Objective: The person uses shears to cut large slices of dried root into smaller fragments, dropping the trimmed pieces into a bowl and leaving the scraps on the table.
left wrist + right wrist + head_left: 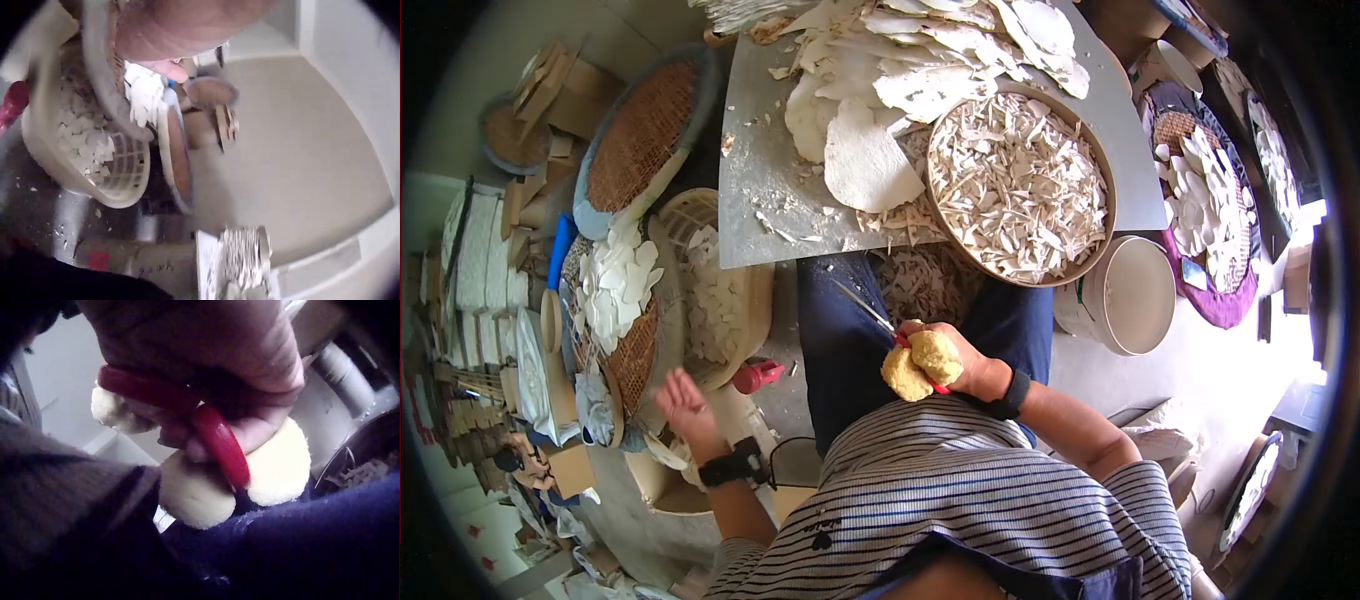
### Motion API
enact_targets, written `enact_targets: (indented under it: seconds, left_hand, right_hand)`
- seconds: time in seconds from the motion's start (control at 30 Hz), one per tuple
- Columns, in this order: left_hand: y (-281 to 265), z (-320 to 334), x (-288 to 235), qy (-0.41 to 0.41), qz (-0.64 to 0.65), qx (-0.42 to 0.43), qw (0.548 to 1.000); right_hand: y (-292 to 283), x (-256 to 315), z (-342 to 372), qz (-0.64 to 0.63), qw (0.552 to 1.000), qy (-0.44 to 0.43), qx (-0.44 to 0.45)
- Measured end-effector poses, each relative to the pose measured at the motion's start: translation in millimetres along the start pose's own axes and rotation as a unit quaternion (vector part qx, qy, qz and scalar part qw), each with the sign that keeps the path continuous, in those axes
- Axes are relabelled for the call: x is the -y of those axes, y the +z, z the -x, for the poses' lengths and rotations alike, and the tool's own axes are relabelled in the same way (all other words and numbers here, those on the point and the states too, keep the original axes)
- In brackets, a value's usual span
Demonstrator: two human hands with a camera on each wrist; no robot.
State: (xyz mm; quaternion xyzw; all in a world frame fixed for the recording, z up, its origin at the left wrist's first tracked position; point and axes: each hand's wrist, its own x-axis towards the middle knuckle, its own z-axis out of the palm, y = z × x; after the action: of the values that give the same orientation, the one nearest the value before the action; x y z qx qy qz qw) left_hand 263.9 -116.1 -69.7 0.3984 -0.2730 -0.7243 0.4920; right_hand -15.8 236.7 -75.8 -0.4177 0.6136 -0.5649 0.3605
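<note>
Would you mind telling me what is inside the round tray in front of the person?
The round tray holds a heap of thin, pale strips. They cover its bottom, so whatever lies beneath them cannot be seen.

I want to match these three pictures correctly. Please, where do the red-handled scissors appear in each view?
Head: the red-handled scissors are just below centre, in the right hand, blades pointing up-left.
Left wrist: not in this picture.
Right wrist: their red handles are near the middle.
Landmark shared by head and right wrist: the yellow padding at the handles.
</note>
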Motion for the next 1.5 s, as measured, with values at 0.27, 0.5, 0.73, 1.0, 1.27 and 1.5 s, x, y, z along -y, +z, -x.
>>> enact_targets:
  seconds: [0.27,0.5,0.73,1.0,1.27,1.5]
  left_hand:
    - [292,32,175,0.204,-0.434,0.359,0.801]
    - [301,-4,238,0.218,-0.453,0.345,0.793]
    - [251,40,125,-0.070,-0.153,0.383,0.908]
    - [140,51,64,0.262,-0.335,0.336,0.840]
    - [-13,72,33,0.200,-0.468,0.123,0.852]
    - [-188,35,-33,0.301,-0.554,-0.293,0.719]
  right_hand:
    - [-4,22,8,0.060,0.998,-0.008,-0.013]
    - [-7,15,24,0.044,0.995,0.042,-0.078]
    - [-6,15,17,0.005,0.998,0.045,-0.041]
    - [5,0,10,-0.222,0.973,0.067,-0.024]
    - [11,-32,17,-0.456,0.865,0.206,-0.025]
    - [8,-33,14,-0.309,0.923,0.229,0.004]
